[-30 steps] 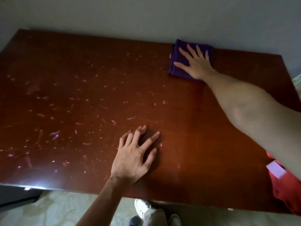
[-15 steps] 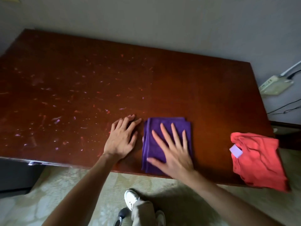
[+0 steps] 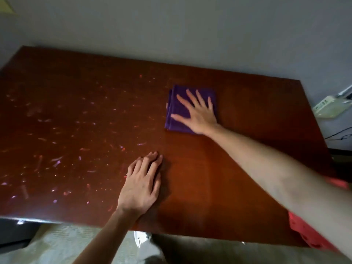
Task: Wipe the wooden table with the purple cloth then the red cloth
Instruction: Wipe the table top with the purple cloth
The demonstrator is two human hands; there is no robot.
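wall: grey, dim | floor: pale, patterned | power strip: right

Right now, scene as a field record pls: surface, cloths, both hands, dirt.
surface: wooden table, dark red-brown, set against a grey wall
purple cloth: purple cloth, folded, flat on the table's far middle-right
red cloth: red cloth, at the table's near right corner, partly hidden by the right forearm
right hand: right hand, fingers spread, pressing flat on the purple cloth
left hand: left hand, flat on bare wood near the front edge, holding nothing
dirt: specks scattered over the left half; right half looks clean
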